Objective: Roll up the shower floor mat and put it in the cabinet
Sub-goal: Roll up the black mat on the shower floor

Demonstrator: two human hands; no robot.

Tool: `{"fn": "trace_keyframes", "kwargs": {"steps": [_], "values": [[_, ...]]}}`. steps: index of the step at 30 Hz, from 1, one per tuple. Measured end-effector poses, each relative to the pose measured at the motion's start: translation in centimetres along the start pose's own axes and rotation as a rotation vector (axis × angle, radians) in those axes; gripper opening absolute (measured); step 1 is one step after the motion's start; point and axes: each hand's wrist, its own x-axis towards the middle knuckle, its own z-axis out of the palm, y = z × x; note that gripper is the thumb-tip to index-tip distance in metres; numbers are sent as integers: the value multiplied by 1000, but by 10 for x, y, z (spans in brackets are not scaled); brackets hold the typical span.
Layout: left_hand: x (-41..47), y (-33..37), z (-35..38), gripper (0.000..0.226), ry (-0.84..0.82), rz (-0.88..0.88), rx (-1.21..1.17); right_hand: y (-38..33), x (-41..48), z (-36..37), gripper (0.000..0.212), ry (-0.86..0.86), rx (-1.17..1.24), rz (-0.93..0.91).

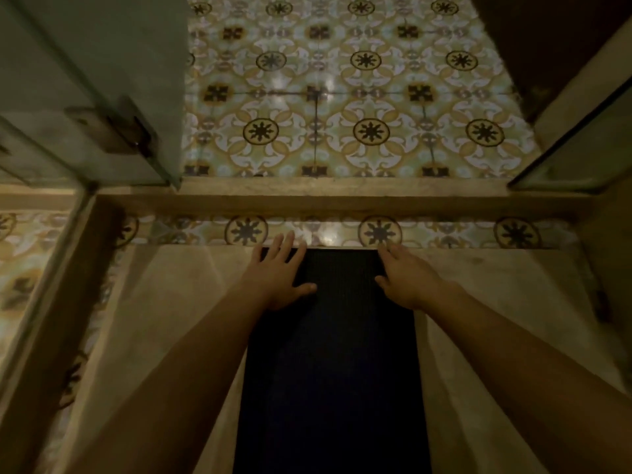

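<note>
A dark blue ribbed shower mat [333, 364] lies flat on the beige shower floor and runs from the bottom edge of the view up to the patterned tile step. My left hand [278, 273] rests on the mat's far left corner with its fingers spread over the edge. At the far right corner my right hand [407, 278] lies flat too, fingers apart, its thumb on the mat. Neither hand holds anything. The mat is fully unrolled.
A raised threshold [342, 200] crosses the view just beyond the mat. A glass shower door [102, 97] with a metal hinge stands open at the upper left. A glass panel [574, 159] stands at the right. Patterned floor tiles [342, 97] lie beyond.
</note>
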Motion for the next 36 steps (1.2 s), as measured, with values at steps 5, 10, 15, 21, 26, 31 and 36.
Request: {"fn": "trace_keyframes", "kwargs": {"steps": [5, 10, 15, 21, 26, 31, 36], "values": [[3, -10, 15, 71, 138, 45, -8, 6, -1, 13, 53, 234, -122, -129], [4, -26, -16, 25, 290, 130, 56, 10, 5, -22, 21, 281, -153, -153], [26, -27, -22, 15, 388, 127, 42, 16, 25, -28, 20, 337, -145, -177], [16, -37, 0, 8, 438, 255, -77, 20, 4, -16, 10, 440, -144, -367], [26, -48, -12, 13, 256, 196, -315, 22, 14, -25, 15, 272, 38, -262], [33, -43, -9, 38, 180, 97, -328, 14, 26, -23, 35, 137, 140, -137], [40, -36, -18, 24, 161, 74, -264, 12, 32, -24, 23, 202, 68, -142]]}}
